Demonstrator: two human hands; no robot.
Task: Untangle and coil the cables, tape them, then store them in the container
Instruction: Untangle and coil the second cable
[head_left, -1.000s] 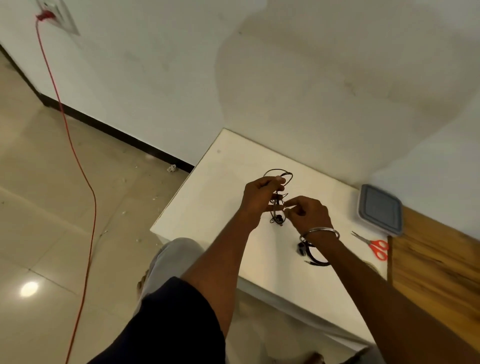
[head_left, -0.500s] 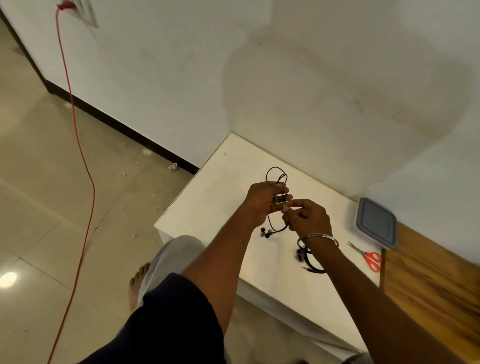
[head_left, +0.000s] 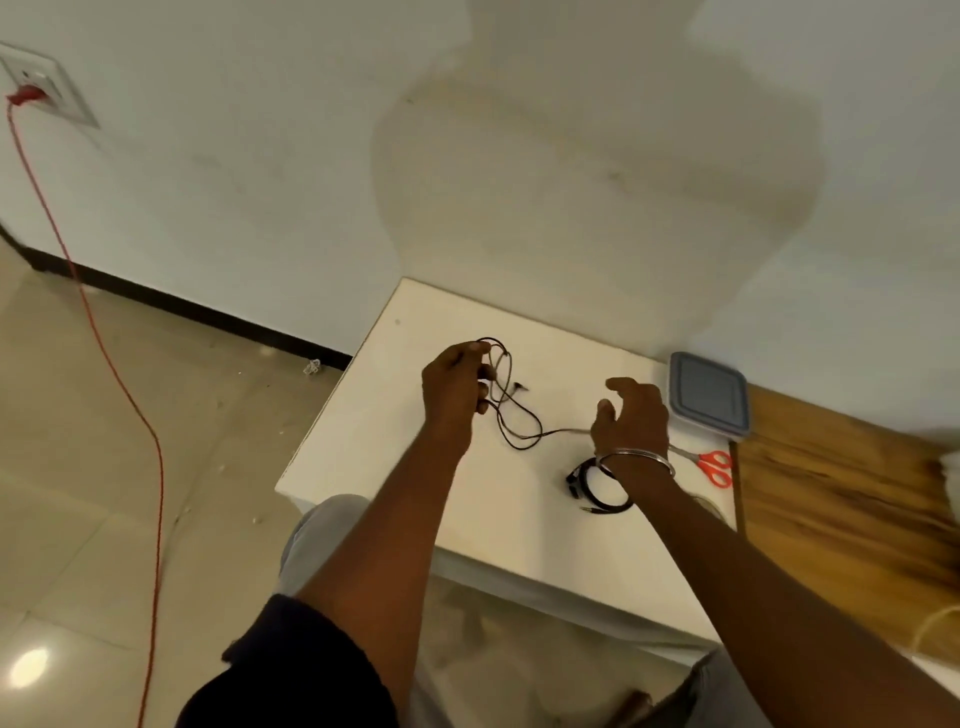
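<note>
Your left hand (head_left: 456, 387), at frame centre, grips the looped thin black cable (head_left: 521, 446) above the desk (head_left: 384, 431); your right hand (head_left: 632, 418), centre right, shows fingers loosely spread.

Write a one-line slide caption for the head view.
Left hand grips a loose black cable over the white table; right hand hovers open near the lidded container.

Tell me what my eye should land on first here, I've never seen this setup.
The left hand grips a thin tangled black cable above the middle of the white table, the right hand open-fingered beside it. A coiled thick black cable lies by the right wrist, with red-handled scissors and a grey-lidded plastic container at the table's right edge.
</note>
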